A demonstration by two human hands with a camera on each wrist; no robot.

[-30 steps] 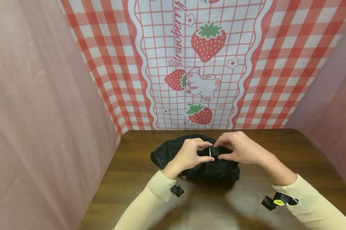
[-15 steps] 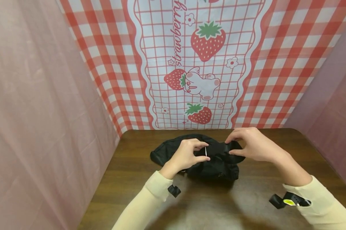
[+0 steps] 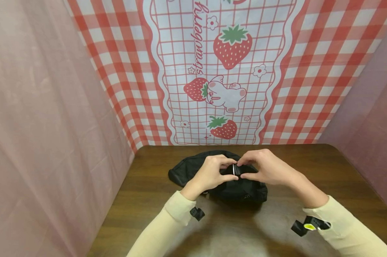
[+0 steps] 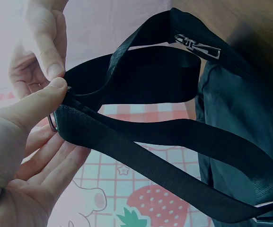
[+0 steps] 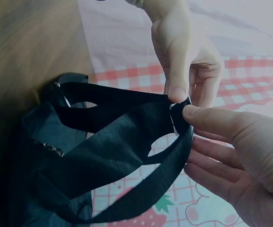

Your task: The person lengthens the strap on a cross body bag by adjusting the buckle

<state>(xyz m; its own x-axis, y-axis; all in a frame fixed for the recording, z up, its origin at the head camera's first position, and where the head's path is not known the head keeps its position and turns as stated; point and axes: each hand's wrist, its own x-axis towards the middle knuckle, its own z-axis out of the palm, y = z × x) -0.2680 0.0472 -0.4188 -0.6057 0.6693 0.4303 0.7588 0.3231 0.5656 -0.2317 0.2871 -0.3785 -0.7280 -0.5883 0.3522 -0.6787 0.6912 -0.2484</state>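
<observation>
A black fabric bag [image 3: 190,166] lies on the table, its wide webbing strap [image 4: 148,156] lifted in loops, as both wrist views show. My left hand [image 3: 207,175] pinches the strap at a slim metal strap slider [image 3: 234,170] between thumb and fingers. Close on the right, my right hand [image 3: 269,167] pinches the strap just beside that slider. In the right wrist view, webbing passes by the metal bar [image 5: 174,122], with both thumbs almost meeting there. How the strap threads through the slider is partly hidden by fingers.
A silver zipper pull [image 4: 198,46] sits on the bag, and a metal ring [image 4: 271,208] joins the strap to it. The brown wooden table [image 3: 142,210] ends at a strawberry-print checked cloth [image 3: 193,128]. Pink curtains [image 3: 52,125] hang at the sides.
Half a second ago my right hand was farther right and higher, drawing a strap loop outward. Now it is back beside the left hand at the slider. The left hand shifted slightly right.
</observation>
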